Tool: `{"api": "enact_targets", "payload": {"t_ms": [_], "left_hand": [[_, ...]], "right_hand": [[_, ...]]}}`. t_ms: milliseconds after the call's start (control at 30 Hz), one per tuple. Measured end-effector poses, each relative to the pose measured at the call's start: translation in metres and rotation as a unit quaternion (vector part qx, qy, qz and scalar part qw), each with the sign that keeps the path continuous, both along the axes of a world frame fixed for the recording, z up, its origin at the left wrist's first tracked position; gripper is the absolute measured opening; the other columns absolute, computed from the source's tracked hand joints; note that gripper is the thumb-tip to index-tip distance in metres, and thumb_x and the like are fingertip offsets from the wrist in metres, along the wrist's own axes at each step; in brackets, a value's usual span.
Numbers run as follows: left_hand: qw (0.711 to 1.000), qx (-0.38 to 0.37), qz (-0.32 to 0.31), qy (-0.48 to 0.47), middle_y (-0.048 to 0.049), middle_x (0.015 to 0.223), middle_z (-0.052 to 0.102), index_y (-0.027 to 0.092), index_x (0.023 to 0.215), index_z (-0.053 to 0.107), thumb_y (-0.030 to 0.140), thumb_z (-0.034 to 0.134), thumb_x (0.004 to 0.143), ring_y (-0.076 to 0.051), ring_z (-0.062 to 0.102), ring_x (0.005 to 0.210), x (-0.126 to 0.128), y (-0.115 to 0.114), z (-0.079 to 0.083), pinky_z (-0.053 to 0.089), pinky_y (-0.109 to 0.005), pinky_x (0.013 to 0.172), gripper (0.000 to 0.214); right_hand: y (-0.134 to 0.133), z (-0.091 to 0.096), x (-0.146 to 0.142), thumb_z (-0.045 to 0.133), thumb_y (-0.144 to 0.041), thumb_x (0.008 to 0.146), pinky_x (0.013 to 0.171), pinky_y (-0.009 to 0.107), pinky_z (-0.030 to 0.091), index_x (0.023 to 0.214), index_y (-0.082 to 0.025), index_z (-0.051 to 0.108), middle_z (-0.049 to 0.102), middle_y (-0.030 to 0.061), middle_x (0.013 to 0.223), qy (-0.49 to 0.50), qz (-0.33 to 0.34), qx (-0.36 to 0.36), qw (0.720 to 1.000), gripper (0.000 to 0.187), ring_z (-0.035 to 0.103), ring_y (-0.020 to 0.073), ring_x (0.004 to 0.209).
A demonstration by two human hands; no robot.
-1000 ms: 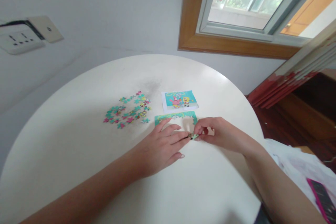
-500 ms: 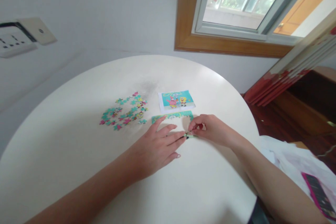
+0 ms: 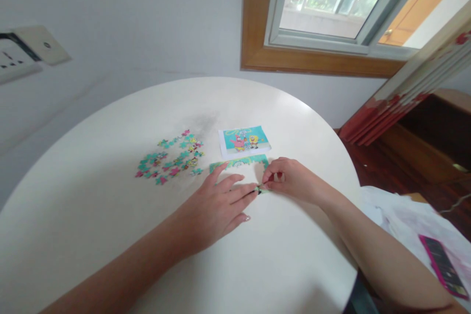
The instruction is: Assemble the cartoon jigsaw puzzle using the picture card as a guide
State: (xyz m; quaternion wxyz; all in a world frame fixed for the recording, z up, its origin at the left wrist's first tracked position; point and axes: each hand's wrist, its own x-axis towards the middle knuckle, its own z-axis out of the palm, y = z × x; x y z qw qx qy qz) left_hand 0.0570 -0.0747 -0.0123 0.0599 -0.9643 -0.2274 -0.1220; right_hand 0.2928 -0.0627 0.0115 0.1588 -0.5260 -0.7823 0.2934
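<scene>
White table (image 3: pixel 279 255): right hand (image 3: pixel 289 177) shifted slightly forward at puzzle (image 3: pixel 253 159).

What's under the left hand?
Table shows around the left hand, and the top strip of the puzzle shows past it. Anything directly beneath the hand is covered; can't tell.

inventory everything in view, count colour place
table: one, white, centre
loose puzzle pieces: many, multicoloured, table's left
puzzle border: one, teal, at hands
picture card: one, teal, white, behind border
socket: one, white, far left
wall: one, pale, behind table
window: one, brown-framed, upper right
curtain: one, red, cream, right
furniture: one, brown, right
floor: one, reddish, right
covering: one, white, right
device: one, pink, black, lower right
left hand: one, bare, border's near edge
right hand: one, bare, border's near right corner
</scene>
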Motion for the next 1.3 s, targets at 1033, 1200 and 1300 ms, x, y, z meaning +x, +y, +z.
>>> {"api": "enact_targets", "payload": {"t_ms": [1033,1200,1300], "left_hand": [[1.000,-0.018,-0.007,-0.018,-0.0005,0.129,0.062,0.028,0.127,0.057,0.040,0.054,0.093,-0.023,0.052,0.118,-0.002,0.003,-0.002,0.015,-0.050,0.114,0.037],[0.999,-0.034,-0.008,-0.023,0.0005,0.129,0.062,0.028,0.128,0.057,0.039,0.052,0.094,-0.023,0.052,0.118,-0.003,0.003,0.000,0.014,-0.049,0.114,0.036],[0.999,-0.039,-0.008,-0.024,0.0008,0.129,0.062,0.028,0.127,0.057,0.039,0.052,0.094,-0.023,0.052,0.118,-0.004,0.004,0.000,0.015,-0.049,0.114,0.035]], "right_hand": [[0.001,0.002,0.008,0.063,-0.016,0.079,0.066,0.023,0.042,0.082,-0.018,0.074,0.062,0.0025,0.079,0.001,0.015,0.019,1.000,0.012,0.056,0.0122,0.070],[-0.001,0.006,0.018,0.064,-0.019,0.079,0.064,0.023,0.043,0.084,-0.019,0.074,0.063,0.0025,0.081,-0.006,0.017,0.006,1.000,0.012,0.056,0.0122,0.068],[-0.001,0.006,0.021,0.064,-0.019,0.078,0.063,0.023,0.042,0.086,-0.019,0.073,0.063,0.0026,0.082,-0.015,0.045,0.005,0.999,0.012,0.056,0.0122,0.068]]}}
